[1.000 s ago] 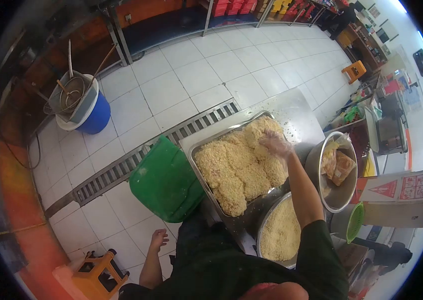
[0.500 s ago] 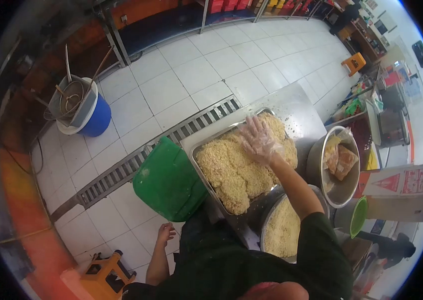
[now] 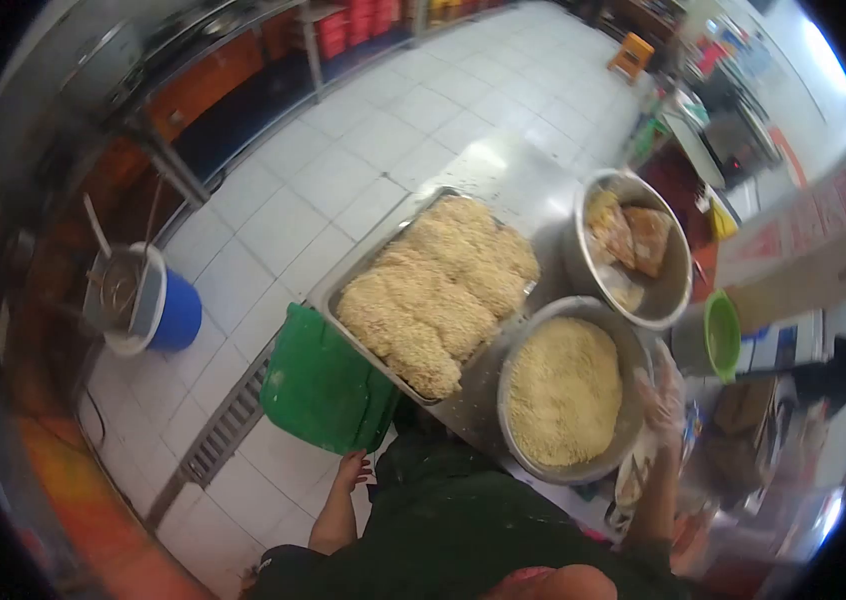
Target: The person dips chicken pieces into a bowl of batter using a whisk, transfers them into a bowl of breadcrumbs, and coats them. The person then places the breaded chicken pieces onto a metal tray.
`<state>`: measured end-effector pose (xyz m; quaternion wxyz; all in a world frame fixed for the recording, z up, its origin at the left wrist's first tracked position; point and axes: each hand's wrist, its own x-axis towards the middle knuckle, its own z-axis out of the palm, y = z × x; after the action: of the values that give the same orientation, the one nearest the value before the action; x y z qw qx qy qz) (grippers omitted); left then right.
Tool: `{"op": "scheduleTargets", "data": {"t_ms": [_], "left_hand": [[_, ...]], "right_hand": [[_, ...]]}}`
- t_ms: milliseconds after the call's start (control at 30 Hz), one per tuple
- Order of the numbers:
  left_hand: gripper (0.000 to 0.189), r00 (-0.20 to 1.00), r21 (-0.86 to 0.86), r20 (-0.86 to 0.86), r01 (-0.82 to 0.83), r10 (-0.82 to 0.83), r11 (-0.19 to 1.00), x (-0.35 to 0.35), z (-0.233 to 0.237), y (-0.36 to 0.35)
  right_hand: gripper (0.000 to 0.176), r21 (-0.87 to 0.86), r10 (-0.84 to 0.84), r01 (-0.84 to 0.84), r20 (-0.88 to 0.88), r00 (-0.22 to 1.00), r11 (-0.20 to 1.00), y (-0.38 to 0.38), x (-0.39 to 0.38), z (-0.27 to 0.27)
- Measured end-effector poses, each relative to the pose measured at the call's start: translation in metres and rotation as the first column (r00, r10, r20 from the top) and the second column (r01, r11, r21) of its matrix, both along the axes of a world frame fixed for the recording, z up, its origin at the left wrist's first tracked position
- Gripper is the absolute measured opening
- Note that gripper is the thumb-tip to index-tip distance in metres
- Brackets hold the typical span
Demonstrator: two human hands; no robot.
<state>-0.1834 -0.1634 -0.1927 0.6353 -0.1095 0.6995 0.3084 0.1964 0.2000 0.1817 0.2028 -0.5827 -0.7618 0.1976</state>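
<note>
My right hand (image 3: 663, 400), in a clear plastic glove, is at the right rim of a metal bowl of pale crumbs (image 3: 565, 395), with its fingers stretched out. To the left of that bowl, a metal tray (image 3: 321, 300) carries a heap of crumb-coated pieces (image 3: 438, 290). My bare left hand (image 3: 353, 468) hangs low by the bottom edge of a green plastic bin (image 3: 328, 385), fingers loosely apart and holding nothing.
A second metal bowl (image 3: 678, 285) with bagged food (image 3: 649, 238) stands behind the crumbs on the steel table (image 3: 503, 165). A green-rimmed container (image 3: 723, 335) is to its right. On the floor at left stands a blue bucket (image 3: 180, 312), near a drain grate (image 3: 233, 420).
My right hand has left the coated pieces on the tray and moved right and down to the crumb bowl's rim. My left hand stays low by the green bin. The view has shifted.
</note>
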Motion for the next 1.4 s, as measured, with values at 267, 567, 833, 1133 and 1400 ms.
{"op": "scheduleTargets", "data": {"t_ms": [267,567,833,1133,1400], "left_hand": [[0.049,0.936,0.167,0.013,0.344,-0.351,0.924,0.009,0.001,0.068],[0.038,0.898,0.255,0.040,0.414,-0.437,0.874,0.009,-0.004,0.093],[0.046,0.855,0.065,-0.128,0.513,-0.503,0.856,0.031,0.051,0.092],[0.050,0.818,0.165,-0.132,0.575,-0.559,0.802,0.019,0.003,0.078],[0.050,0.829,0.118,-0.115,0.558,-0.547,0.821,0.032,0.022,0.084]], "right_hand": [[0.063,-0.257,-0.261,0.603,0.727,0.635,0.755,-0.130,0.140,0.001],[0.025,-0.325,-0.132,0.541,0.755,0.643,0.776,-0.152,0.192,-0.043],[0.041,-0.262,-0.172,0.474,0.701,0.692,0.841,-0.150,0.178,0.043],[0.025,-0.047,-0.262,0.410,0.701,0.663,0.911,-0.157,0.181,-0.027],[0.029,-0.380,-0.471,0.484,0.133,0.872,0.788,-0.199,0.256,-0.022]]}}
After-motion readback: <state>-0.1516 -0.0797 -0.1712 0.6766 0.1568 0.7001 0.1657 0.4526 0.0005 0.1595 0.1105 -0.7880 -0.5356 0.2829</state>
